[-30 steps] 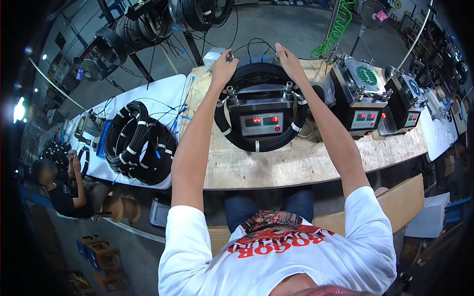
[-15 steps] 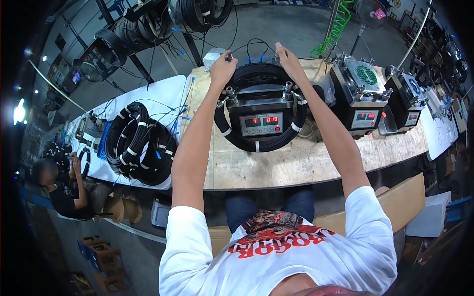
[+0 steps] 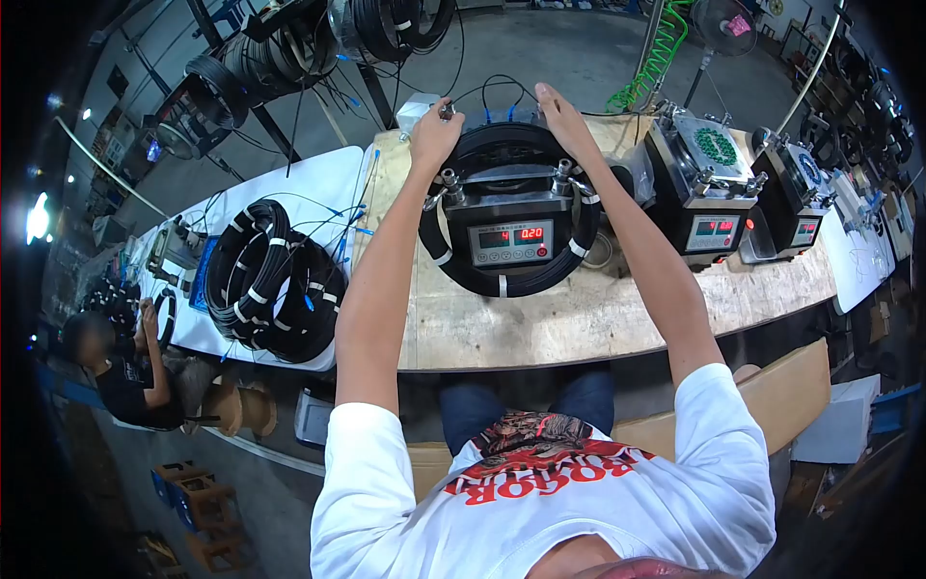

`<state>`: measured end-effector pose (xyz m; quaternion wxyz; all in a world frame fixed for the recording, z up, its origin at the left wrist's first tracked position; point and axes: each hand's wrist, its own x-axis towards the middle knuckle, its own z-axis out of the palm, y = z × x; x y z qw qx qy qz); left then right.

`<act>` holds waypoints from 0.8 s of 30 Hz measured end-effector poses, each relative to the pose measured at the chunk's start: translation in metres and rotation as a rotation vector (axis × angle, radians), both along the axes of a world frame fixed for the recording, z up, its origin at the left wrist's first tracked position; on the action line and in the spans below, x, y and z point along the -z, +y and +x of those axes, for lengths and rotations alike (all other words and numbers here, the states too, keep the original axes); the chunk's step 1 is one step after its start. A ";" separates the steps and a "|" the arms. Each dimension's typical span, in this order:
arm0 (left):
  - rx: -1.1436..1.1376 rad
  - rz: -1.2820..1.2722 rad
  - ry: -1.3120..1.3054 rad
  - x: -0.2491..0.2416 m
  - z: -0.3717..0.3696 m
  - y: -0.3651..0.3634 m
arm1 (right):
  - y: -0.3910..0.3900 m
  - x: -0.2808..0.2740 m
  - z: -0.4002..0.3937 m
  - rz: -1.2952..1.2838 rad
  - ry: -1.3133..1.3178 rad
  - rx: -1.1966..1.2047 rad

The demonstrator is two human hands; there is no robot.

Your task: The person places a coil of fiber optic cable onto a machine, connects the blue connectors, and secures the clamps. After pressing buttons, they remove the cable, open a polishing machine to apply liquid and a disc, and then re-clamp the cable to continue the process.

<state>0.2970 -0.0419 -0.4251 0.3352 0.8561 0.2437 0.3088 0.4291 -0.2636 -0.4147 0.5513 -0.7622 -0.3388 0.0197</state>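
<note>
A coil of black cable [image 3: 503,287], bound with white ties, hangs around a metal machine whose red and green digital display [image 3: 511,241] reads 4 and 0.20. Beyond the coil, my left hand [image 3: 434,135] has its fingers closed on one end of a thin black cable, with a small metallic piece showing at the fingertips. My right hand [image 3: 564,121] pinches near the other side of that cable arc [image 3: 500,76]; its fingertips partly hide the grip. Blue-tipped cable ends [image 3: 510,115] stand upright between my hands.
More black coils [image 3: 275,280] lie on the white table at left. Two similar machines [image 3: 714,227] stand to the right. A white box [image 3: 415,111] sits beside my left hand. Cable reels [image 3: 260,72] hang at upper left. Another person [image 3: 135,376] sits at far left.
The display's right-hand number has gone from 0.19 to 0.20. My right hand has shifted very slightly; my left hand stays in nearly the same place.
</note>
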 end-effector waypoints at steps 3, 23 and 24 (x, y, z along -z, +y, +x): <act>0.007 0.007 0.001 0.000 0.001 0.001 | 0.005 0.008 0.012 0.039 0.035 -0.051; 0.041 0.035 -0.026 -0.001 -0.002 -0.002 | -0.002 -0.004 -0.003 -0.002 0.005 0.002; 0.035 0.038 -0.020 -0.002 -0.002 -0.002 | -0.001 -0.004 -0.001 0.002 0.013 -0.004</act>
